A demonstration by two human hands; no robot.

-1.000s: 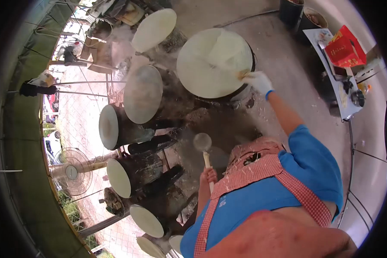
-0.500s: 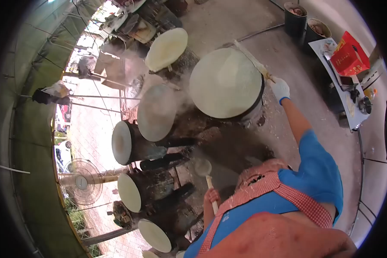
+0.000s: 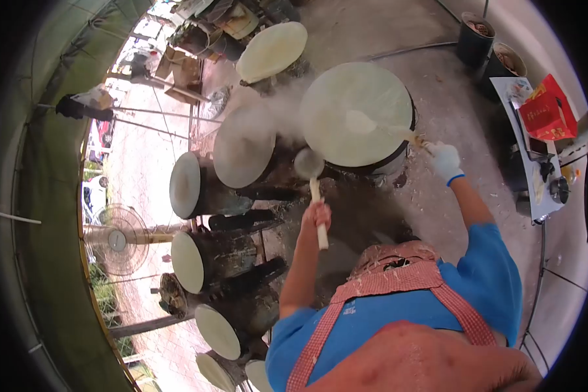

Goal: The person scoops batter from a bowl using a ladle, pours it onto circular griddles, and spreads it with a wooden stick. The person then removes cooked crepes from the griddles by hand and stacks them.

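My bare left hand is wrapped round the wooden handle of a ladle, whose round bowl is at the near-left edge of a large round griddle. A pale layer covers the griddle, with a lighter patch near its middle. White-gloved, my right hand is closed on the end of a spreader at the griddle's right rim. The spreader's blade reaches in over the pale surface and is partly blurred.
More round griddles on drum-like stands line the left side, with steam over some. A fan stands beyond them. At the right, a narrow table holds a red bag; dark buckets stand behind it.
My left hand has raised the ladle from beside my apron to the griddle's edge. The spreader has swung from the far right rim to the lower right part of the griddle. The view has shifted.
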